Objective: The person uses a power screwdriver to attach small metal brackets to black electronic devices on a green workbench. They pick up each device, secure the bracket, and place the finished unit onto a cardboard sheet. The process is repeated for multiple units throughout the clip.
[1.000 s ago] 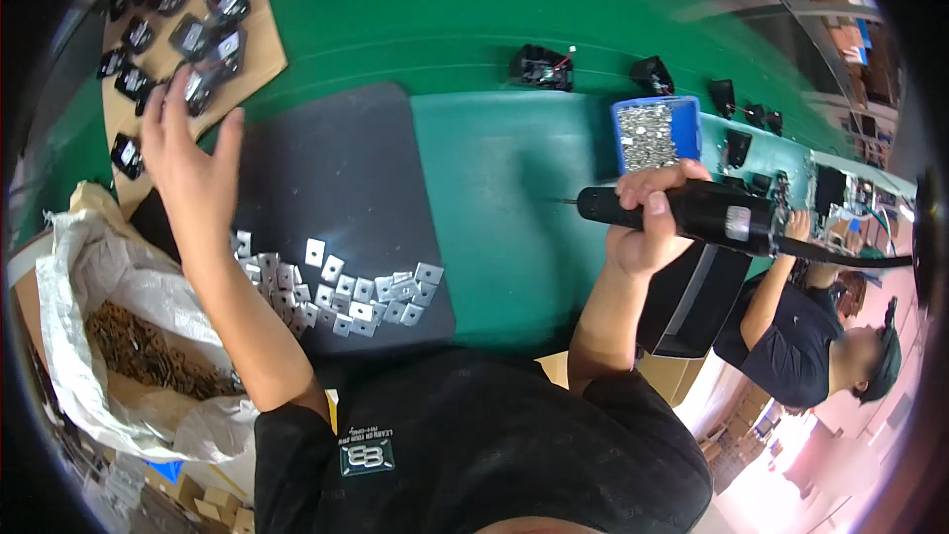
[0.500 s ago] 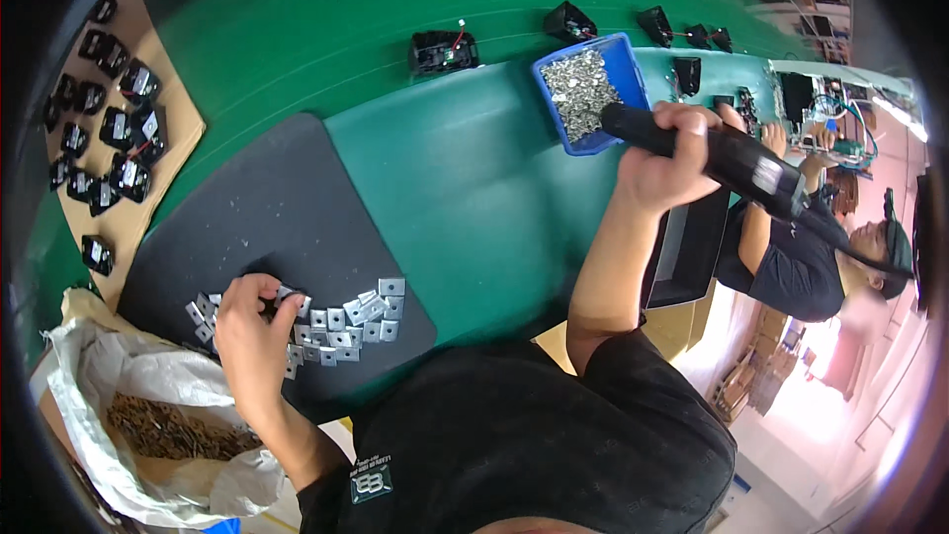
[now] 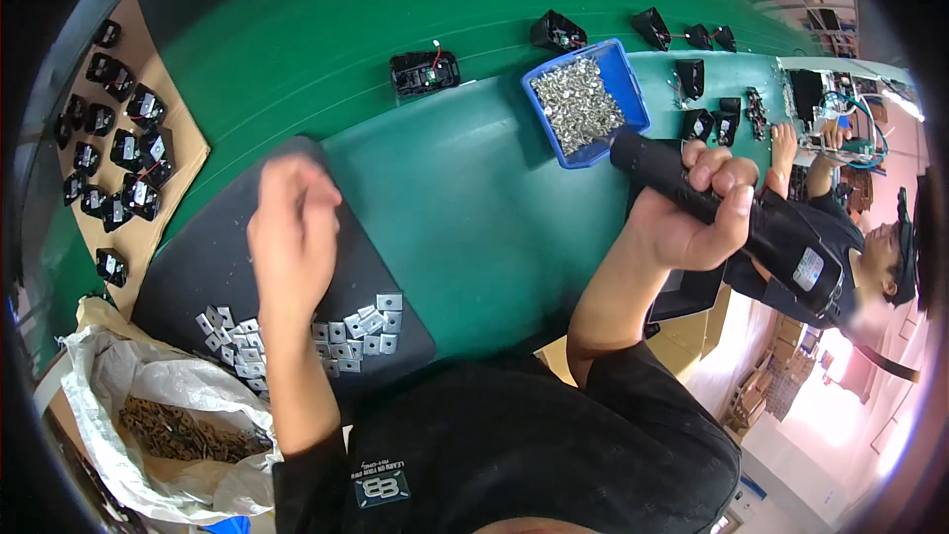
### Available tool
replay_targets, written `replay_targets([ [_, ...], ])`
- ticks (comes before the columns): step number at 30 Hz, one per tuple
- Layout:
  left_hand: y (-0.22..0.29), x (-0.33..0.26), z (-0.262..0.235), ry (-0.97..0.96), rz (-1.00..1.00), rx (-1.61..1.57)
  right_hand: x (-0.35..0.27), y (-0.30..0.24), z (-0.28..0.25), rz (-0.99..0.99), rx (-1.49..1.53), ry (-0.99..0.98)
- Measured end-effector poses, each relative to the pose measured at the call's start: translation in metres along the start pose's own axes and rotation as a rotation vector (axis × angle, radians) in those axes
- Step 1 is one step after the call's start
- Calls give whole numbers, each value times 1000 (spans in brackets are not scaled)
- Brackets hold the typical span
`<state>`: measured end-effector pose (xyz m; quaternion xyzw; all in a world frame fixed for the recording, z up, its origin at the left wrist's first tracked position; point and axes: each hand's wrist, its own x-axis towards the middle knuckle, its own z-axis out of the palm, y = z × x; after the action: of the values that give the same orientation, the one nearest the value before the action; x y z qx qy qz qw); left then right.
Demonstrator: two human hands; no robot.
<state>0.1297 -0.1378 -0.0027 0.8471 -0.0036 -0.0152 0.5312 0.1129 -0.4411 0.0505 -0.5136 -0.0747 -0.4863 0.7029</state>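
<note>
My right hand [image 3: 697, 213] grips a black electric screwdriver [image 3: 732, 218], its tip pointing into a blue bin of silver screws [image 3: 583, 104]. My left hand [image 3: 292, 222] is blurred above a dark mat [image 3: 193, 262], fingers curled together; whether it holds a plate I cannot tell. Several small square metal plates [image 3: 346, 331] lie on the mat's near edge, just below that hand. A black plastic part with red wire [image 3: 425, 71] sits on the green table [image 3: 465, 208] beyond the mat.
A cardboard sheet [image 3: 183, 153] at the left carries several black parts. A white sack of brown metal pieces [image 3: 168, 425] lies at lower left. More black parts [image 3: 692, 40] line the far right. Another person [image 3: 840, 227] works at the right.
My left hand went from the cardboard down to the metal plates, then rose above the mat. My right hand kept the screwdriver and brought its tip to the blue bin.
</note>
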Motion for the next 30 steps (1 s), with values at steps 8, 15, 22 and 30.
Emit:
replay_targets([
  [8,31,83,51,-92,-48,504,-4,7,-7,5,-163,-60],
  [15,28,80,36,-81,258,450,-5,26,-13,22,-263,-56],
  [22,33,29,7,-385,225,489,-3,37,-15,-15,-332,-81],
  [30,6,-4,-6,-101,289,231,4,15,-11,0,-125,34],
])
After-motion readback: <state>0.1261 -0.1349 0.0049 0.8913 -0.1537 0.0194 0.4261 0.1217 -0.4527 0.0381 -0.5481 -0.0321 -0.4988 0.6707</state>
